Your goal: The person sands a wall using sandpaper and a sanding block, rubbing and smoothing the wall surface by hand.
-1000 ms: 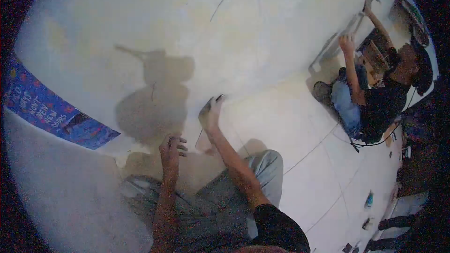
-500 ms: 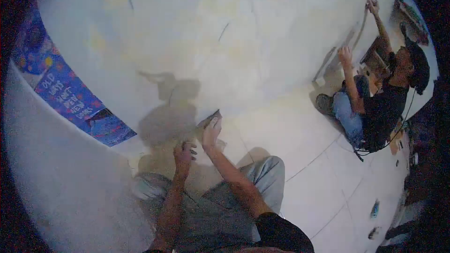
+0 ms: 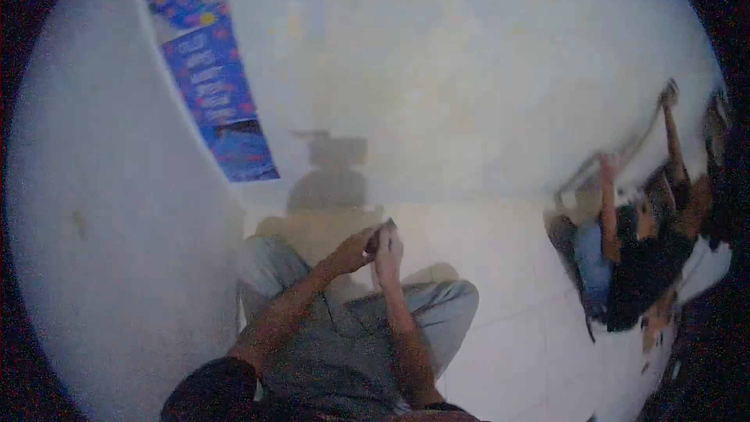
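Observation:
In front of my crossed legs, my two hands meet close to the foot of the pale wall. My right hand [image 3: 388,256] is closed on a small dark flat piece [image 3: 390,223], whose tip shows above the fingers; its exact kind is not clear. My left hand [image 3: 355,252] reaches in from the side, its fingers closed at the lower part of the same piece and against my right hand. Most of the piece is hidden by the fingers.
A pale wall [image 3: 469,94] stands ahead, with a blue lettered poster [image 3: 211,82] on its left part. Light floor tiles [image 3: 500,344] run to the right. A person in dark clothes [image 3: 644,285] sits there with both arms raised toward the wall.
My left hand has come over from beside my lap to the dark piece in my right hand. Both hands are lower, away from the wall. My view has turned, so the poster appears further right.

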`<state>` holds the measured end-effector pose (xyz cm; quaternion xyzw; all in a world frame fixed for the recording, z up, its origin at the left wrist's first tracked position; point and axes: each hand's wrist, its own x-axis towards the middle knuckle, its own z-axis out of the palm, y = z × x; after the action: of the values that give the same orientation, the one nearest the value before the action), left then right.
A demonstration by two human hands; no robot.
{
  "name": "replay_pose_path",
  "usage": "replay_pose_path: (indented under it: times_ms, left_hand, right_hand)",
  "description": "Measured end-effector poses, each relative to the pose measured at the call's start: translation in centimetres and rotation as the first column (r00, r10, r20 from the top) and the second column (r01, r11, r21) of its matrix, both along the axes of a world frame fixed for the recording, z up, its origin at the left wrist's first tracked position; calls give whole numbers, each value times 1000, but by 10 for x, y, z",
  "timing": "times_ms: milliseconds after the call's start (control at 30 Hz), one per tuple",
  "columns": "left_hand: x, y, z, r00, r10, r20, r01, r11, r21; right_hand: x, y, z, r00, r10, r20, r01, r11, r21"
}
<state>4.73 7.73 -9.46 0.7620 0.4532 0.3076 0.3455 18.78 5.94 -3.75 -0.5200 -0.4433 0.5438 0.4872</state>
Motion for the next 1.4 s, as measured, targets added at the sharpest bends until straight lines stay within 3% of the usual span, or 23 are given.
replay_pose_path:
  times_ms: [33,100,200,267,333,367,400,433,500,633,700,733,800,833,900,1000,1067,1133,1167,1200,1267,1300,1400]
  left_hand:
    - [0,-3,0,999,54,4,-54,999,6]
    - [3,-8,-1,999,-15,-32,18,996,89]
    - [8,-8,9,992,111,57,-108,993,-51]
    - [-5,8,-13,979,205,3,-205,978,-25]
    - [-12,10,-16,953,299,-44,-300,954,1]
    - [-13,5,-1,932,352,90,-342,933,-111]
    - [-14,5,3,886,408,221,-361,905,-226]
    - [-14,8,3,879,419,225,-374,901,-220]
    - [-14,12,-1,938,347,-14,-343,921,-184]
    - [-1,-5,21,961,275,14,-256,913,-318]
    - [10,-4,-7,926,371,-76,-365,928,76]
    - [11,-5,-12,924,378,-67,-373,925,74]
    - [13,-14,7,994,76,-73,-41,917,398]
    - [18,-16,4,994,91,-64,-58,915,398]
    - [32,-20,-1,953,-65,-297,191,889,417]
    - [32,-20,-9,934,28,-356,139,889,435]
    - [29,-11,-19,954,59,-294,58,926,374]
    - [25,-1,-36,979,104,-173,-61,969,238]
    - [26,6,-49,977,119,-175,-77,970,229]
    - [28,11,-64,987,115,-110,-81,957,278]
    - [25,10,-70,991,121,-54,-99,945,312]
    - [19,10,-60,975,201,-97,-147,903,403]
    - [-10,-2,2,872,449,-195,-224,719,658]
  right_hand:
    - [6,-3,-13,999,54,4,-54,999,6]
    - [16,0,-38,948,17,317,-61,990,130]
    - [14,1,-24,986,-79,150,31,953,301]
    - [22,11,-41,993,-104,47,69,876,477]
    - [30,-6,4,978,-163,133,130,966,224]
    - [27,-1,-8,939,-295,176,242,932,271]
    - [32,1,-19,944,-281,174,226,933,280]
    - [41,5,-29,983,-130,128,108,980,165]
    - [44,9,-31,999,51,-17,-51,999,-10]
    - [46,13,-52,997,80,4,-81,993,89]
    - [57,21,-75,941,20,338,-38,998,48]
    - [59,23,-91,938,26,346,-46,998,50]
    - [69,28,-128,804,-191,564,84,974,211]
    - [76,28,-133,801,-179,571,67,975,212]
    - [86,40,-139,940,-99,327,73,993,89]
    - [79,49,-132,994,-18,-103,5,993,-122]
    - [66,30,-85,985,130,-118,-139,988,-71]
    - [76,47,-123,973,211,-98,-205,976,70]
    - [70,37,-126,914,301,-271,-247,945,214]
    - [63,29,-108,909,313,-277,-263,943,204]
    - [39,10,-44,974,177,-143,-184,982,-38]
    - [51,18,-63,953,283,-113,-288,957,-28]
    - [48,24,-69,959,255,-121,-254,967,19]
